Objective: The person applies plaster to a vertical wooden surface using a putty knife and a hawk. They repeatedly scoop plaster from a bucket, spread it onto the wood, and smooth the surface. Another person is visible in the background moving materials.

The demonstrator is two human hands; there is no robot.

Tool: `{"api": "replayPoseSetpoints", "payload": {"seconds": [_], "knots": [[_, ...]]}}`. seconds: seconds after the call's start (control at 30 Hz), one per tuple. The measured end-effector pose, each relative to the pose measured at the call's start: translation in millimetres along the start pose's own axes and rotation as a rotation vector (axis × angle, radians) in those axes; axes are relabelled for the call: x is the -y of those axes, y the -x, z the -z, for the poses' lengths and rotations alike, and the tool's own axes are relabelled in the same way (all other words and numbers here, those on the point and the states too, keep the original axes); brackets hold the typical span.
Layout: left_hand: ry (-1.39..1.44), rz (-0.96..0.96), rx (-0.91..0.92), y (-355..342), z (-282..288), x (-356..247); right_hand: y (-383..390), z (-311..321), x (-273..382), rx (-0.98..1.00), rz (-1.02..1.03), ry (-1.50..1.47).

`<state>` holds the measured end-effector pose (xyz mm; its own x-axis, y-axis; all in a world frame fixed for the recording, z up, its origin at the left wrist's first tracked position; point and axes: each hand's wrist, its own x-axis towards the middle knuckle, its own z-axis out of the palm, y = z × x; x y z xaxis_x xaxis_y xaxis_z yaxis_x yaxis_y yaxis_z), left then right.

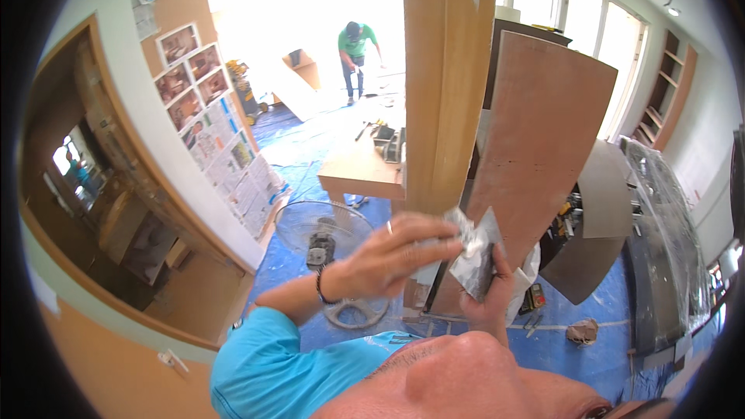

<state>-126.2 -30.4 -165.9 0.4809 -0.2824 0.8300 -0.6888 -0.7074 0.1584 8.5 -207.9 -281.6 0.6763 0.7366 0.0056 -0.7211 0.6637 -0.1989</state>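
My right hand (489, 302) grips a flat grey, metal-looking scraper plate (490, 244) with pointed corners, thumb along its edge. Smeared white paste (469, 251) and crinkled pale material cover its left side. From the left, my left hand (396, 254) reaches across, wearing a ring and a dark bracelet. Its fingers are bent together and blurred by motion, with their tips at the paste. What they pinch is unclear. Just beyond both hands rises a tall wooden post (442, 93), and a reddish-brown board (535, 140) leans beside it.
A standing fan (322, 244) is left of my hands on blue floor sheeting (310, 318). Beyond it, tools lie on a wooden table (353, 174). A person in green (356, 50) bends over farther back. Curved dark panels (590, 248) and a plastic-wrapped piece (663, 240) stand at right.
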Motion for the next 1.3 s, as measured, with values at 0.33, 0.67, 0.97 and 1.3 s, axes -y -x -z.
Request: {"api": "replayPoseSetpoints", "payload": {"seconds": [0.33,0.67,0.97,1.3], "knots": [[-0.026,0.180,0.360,80.7,28.4,27.2,18.3,-13.9,-15.9,0.217,0.037,-0.012],[-0.138,-0.062,-0.701,8.0,122.3,110.4,44.6,-18.9,-45.1,-0.047,0.332,0.201],[-0.075,-0.480,-0.748,-110.7,113.4,148.5,87.4,-24.3,-71.1,-0.106,0.565,0.262],[-0.293,-0.442,-0.773,-196.3,113.5,168.3,113.5,-25.3,-81.0,-0.097,0.649,0.193]]}}
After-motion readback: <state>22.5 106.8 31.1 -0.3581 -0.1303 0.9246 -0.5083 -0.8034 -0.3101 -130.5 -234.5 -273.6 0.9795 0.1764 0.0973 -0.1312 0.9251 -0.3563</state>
